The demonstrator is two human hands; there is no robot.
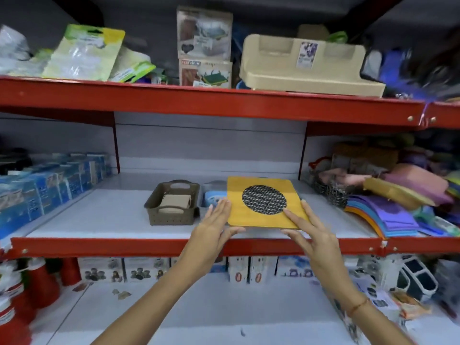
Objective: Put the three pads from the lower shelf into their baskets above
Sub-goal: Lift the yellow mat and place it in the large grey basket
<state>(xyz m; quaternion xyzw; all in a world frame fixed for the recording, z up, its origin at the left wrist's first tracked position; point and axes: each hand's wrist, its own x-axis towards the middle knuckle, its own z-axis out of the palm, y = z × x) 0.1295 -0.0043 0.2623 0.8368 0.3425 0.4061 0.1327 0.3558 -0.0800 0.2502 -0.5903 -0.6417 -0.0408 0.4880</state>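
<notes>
On shelf: brown basket holds beige pad.

Beside the brown basket, one grey basket is seen; three pads are counted: beige, blue, yellow.

You had almost no legible writing in front of you. The lower of the two stacked cartons on the top shelf carried a red brand strip with white letters at its upper left, but the blur kept you from reading the word. The beige tray beside it wore a small white-and-purple label whose print was too small to make out. The printed boxes on the bottom shelf showed pictures only, no readable words or numbers.
</notes>
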